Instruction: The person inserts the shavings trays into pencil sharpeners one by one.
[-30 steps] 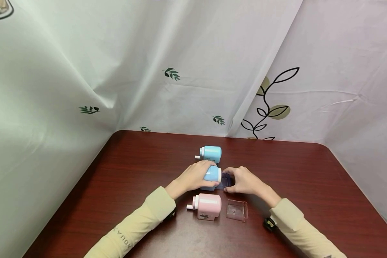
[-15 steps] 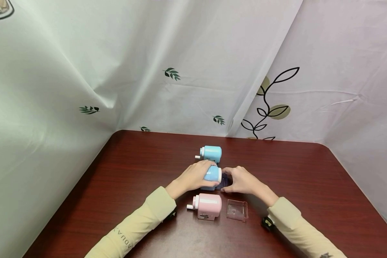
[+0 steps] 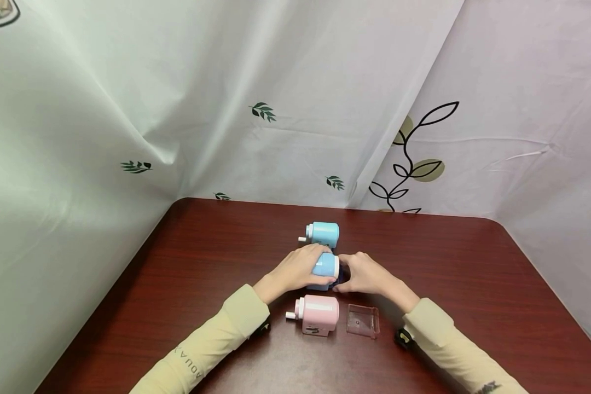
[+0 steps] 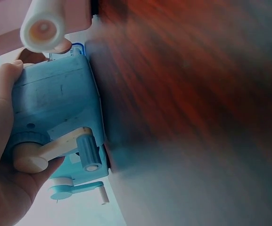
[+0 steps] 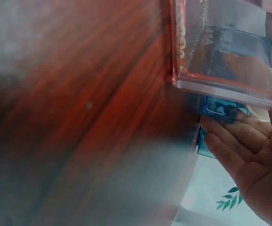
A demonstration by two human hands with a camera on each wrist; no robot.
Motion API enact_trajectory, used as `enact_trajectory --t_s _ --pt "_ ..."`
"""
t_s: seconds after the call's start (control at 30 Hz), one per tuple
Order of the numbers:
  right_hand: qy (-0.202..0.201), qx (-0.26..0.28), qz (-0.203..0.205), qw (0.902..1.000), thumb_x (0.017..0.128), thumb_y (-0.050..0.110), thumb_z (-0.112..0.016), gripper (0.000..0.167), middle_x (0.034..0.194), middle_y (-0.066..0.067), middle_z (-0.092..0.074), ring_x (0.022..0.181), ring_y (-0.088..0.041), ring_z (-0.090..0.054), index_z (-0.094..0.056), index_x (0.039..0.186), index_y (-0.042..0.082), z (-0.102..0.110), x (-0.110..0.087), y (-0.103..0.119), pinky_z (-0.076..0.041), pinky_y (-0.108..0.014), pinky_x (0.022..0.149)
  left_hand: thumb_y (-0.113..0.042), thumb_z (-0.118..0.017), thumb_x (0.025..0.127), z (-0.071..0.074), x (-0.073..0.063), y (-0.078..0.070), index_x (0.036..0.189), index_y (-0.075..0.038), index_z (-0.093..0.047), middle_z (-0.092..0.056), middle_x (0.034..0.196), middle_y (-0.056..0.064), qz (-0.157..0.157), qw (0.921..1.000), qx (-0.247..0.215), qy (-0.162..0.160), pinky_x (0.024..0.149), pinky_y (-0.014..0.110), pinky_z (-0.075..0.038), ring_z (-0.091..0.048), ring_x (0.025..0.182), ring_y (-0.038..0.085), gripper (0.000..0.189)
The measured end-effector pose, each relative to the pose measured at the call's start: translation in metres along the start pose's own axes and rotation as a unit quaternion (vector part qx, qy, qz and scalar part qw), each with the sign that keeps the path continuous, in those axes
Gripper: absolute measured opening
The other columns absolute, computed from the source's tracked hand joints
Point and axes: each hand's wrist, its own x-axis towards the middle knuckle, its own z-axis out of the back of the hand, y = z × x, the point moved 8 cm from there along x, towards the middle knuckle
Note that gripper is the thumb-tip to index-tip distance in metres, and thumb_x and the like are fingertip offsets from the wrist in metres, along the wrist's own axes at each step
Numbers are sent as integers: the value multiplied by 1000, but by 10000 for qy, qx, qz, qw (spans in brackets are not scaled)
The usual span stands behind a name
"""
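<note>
My left hand (image 3: pixel 300 267) grips a blue crank pencil sharpener (image 3: pixel 326 265) from its crank side, steadying it on the table. In the left wrist view, its crank (image 4: pixel 65 143) points toward the camera. From the right, my right hand (image 3: pixel 371 273) pinches a dark blue see-through shavings drawer (image 5: pixel 219 107) between thumb and fingers. The drawer lies at the sharpener's open end, mostly hidden by the hand and the sharpener; how deep it sits inside I cannot tell.
A pink crank sharpener (image 3: pixel 320 313) stands in front, with its clear pink drawer (image 3: pixel 363 321) lying apart on its right. Behind my left hand stands a light blue sharpener (image 3: pixel 325 234). White patterned cloth (image 3: pixel 256 153) hangs behind the dark red table (image 3: pixel 216 230).
My right hand has moved left with the blue drawer, closer to the sharpener, and less of the drawer shows. My left hand and the other sharpeners stay in place.
</note>
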Motion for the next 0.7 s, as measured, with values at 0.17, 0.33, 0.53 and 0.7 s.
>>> enact_trajectory --t_s 0.17,0.33,0.53,0.7 --pt "8 110 17 9999 69 30 -84 48 75 9 -64 57 2 -44 -65 106 5 -1 1 -1 -40 -17 53 -47 -70 83 0 0 0 124 -12 -54 -62 116 4 9 10000 -8 31 81 33 -53 -59 99 15 57" --pt "-39 160 36 9999 68 34 -85 53 83 6 -69 63 0 -52 -65 107 4 -2 2 -1 -44 -17 58 -47 -70 83 1 -1 0 125 -11 -54 -62 117 4 31 10000 -13 50 81 34 -53 -59 100 15 57" --pt "13 221 19 9998 66 43 -86 65 96 2 -72 78 -1 -61 -64 113 4 -2 0 -4 -50 -20 69 -47 -70 83 0 0 1 125 -11 -54 -62 118 4 91 9999 -32 63 82 34 -53 -59 99 15 58" --pt "68 245 6 9997 64 43 -87 70 100 0 -73 82 -3 -62 -63 116 4 0 -2 -5 -50 -22 71 -48 -70 82 0 2 0 125 -11 -54 -62 118 5 78 9999 34 56 83 34 -53 -59 100 16 59"
